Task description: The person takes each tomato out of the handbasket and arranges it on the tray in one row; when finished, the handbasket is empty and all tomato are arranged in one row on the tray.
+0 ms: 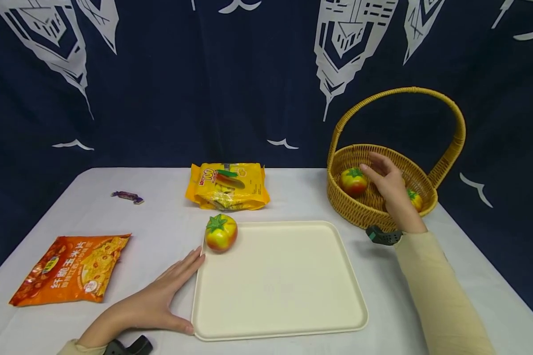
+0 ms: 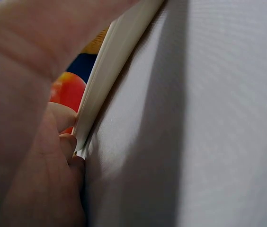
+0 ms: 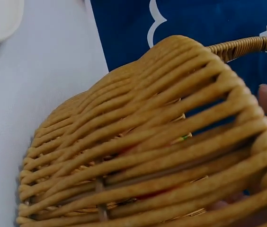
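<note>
In the head view my left hand [image 1: 160,296] lies at the left edge of a cream tray [image 1: 284,281], fingers stretched out and thumb against the rim. A yellow-red tomato [image 1: 221,232] with a green top sits on the tray's back left corner, just beyond those fingertips. My right hand [image 1: 387,182] reaches into a wicker basket [image 1: 357,209], fingers loosely bent. Beside its thumb is a second tomato [image 1: 353,182]; whether they touch I cannot tell. Another tomato [image 1: 414,199] is partly hidden behind the right wrist. The basket's weave [image 3: 138,142] fills much of the right wrist view.
Behind the tray lies a yellow snack packet [image 1: 228,186]. An orange chip bag [image 1: 71,270] rests on the left of the white table [image 1: 160,222], with a small wrapped candy [image 1: 127,196] farther back. The basket's tall handle [image 1: 408,90] arches above the right hand.
</note>
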`<state>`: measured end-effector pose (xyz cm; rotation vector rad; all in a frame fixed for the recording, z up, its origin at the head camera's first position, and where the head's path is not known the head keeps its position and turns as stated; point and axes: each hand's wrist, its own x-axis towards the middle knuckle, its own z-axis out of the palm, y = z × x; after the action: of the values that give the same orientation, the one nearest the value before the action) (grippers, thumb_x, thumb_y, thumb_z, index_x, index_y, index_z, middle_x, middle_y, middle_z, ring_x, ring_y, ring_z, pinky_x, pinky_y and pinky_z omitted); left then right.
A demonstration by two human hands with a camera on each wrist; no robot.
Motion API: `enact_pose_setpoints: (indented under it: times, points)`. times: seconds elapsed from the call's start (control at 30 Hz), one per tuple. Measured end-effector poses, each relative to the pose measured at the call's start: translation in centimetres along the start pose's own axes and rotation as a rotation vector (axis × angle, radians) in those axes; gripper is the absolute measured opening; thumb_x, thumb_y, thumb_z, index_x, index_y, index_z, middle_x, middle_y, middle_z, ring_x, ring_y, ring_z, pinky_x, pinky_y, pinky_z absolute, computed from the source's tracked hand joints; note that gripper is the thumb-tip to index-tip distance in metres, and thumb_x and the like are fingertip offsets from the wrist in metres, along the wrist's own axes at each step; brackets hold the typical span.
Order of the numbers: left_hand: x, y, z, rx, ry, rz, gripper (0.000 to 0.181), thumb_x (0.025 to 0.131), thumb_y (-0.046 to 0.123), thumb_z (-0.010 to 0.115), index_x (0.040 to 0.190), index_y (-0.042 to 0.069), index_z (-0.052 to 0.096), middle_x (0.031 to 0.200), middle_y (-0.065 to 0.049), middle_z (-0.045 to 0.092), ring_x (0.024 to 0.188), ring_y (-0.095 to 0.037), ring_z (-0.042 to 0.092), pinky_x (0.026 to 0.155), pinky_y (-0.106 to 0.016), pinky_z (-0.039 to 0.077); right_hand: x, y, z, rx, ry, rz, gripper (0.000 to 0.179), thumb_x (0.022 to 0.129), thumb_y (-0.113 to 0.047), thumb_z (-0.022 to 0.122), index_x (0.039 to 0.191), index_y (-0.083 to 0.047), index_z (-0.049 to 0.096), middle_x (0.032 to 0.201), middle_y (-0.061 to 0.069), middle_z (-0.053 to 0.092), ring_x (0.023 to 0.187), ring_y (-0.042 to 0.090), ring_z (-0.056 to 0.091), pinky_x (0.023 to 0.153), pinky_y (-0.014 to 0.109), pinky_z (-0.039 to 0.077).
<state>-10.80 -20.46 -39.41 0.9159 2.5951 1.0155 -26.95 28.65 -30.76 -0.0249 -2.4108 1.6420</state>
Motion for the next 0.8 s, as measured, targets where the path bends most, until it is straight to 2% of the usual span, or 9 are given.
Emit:
enact_pose_setpoints:
  times: [0.23,0.53,0.8]
  points:
    - [0.1,0.2,-0.2,-0.005,-0.007,-0.004,0.117,0.063,0.058,0.078,0.151,0.013,0.014,0.155,-0.011,0.004,0.135,-0.043,0.009,0.099,-0.067,0.014,0.7,0.0,0.0,-0.063,-0.134,0.125,0.078,0.090,-0.043,0.059,0.149,-0.008,0.022,0.150,0.017,0.018,0.134,0.035,0.017,0.107,0.050,0.018]
    - [0.1,0.1,-0.3,-0.001,-0.006,0.000,0.117,0.063,0.058,0.077,0.151,0.013,0.014,0.155,-0.012,0.004,0.135,-0.042,0.009,0.099,-0.067,0.015,1.2,0.2,0.3,-0.155,-0.278,0.174,0.071,0.094,-0.031,0.057,0.150,-0.008,0.020,0.153,0.018,0.008,0.135,0.041,0.010,0.105,0.057,0.012]
    - [0.1,0.1,-0.2,-0.007,-0.009,-0.001,0.118,0.063,0.057,0.078,0.151,0.012,0.015,0.155,-0.012,0.005,0.135,-0.042,0.010,0.099,-0.066,0.015,1.6,0.3,0.2,-0.260,-0.356,0.206,0.072,0.096,-0.033,0.053,0.151,-0.010,0.013,0.152,0.024,0.001,0.135,0.044,0.003,0.104,0.061,0.010]
